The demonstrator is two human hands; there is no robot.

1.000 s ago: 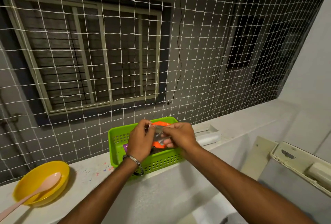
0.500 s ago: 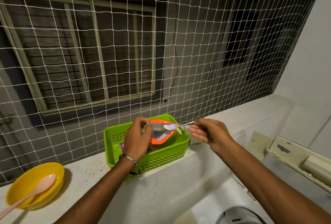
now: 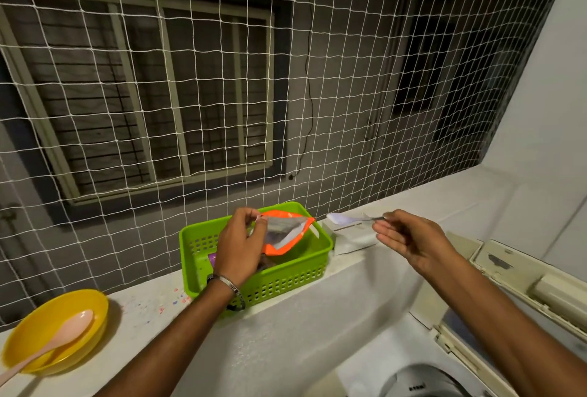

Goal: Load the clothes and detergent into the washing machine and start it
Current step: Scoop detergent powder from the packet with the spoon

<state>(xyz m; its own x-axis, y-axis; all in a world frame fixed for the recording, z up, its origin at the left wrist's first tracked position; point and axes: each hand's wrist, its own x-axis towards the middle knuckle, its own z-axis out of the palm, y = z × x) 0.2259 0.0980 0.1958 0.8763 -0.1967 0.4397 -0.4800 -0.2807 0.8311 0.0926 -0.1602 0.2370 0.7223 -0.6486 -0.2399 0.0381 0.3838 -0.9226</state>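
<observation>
I observe the orange detergent pouch (image 3: 287, 231) held open above the green basket (image 3: 254, 282) on the ledge (image 3: 152, 304), its rim pinched by the left hand (image 3: 239, 245). The right hand (image 3: 409, 237) pinches a loaded spoon (image 3: 349, 220) just right of the pouch, other fingers loosely extended

In front of me a white net (image 3: 317, 78) spans the opening above a pale ledge (image 3: 428, 199). Behind it I see a grey wall (image 3: 333, 129) with a barred window (image 3: 152, 98), dimly lit. A white wall (image 3: 546, 104) rises on my right.
</observation>
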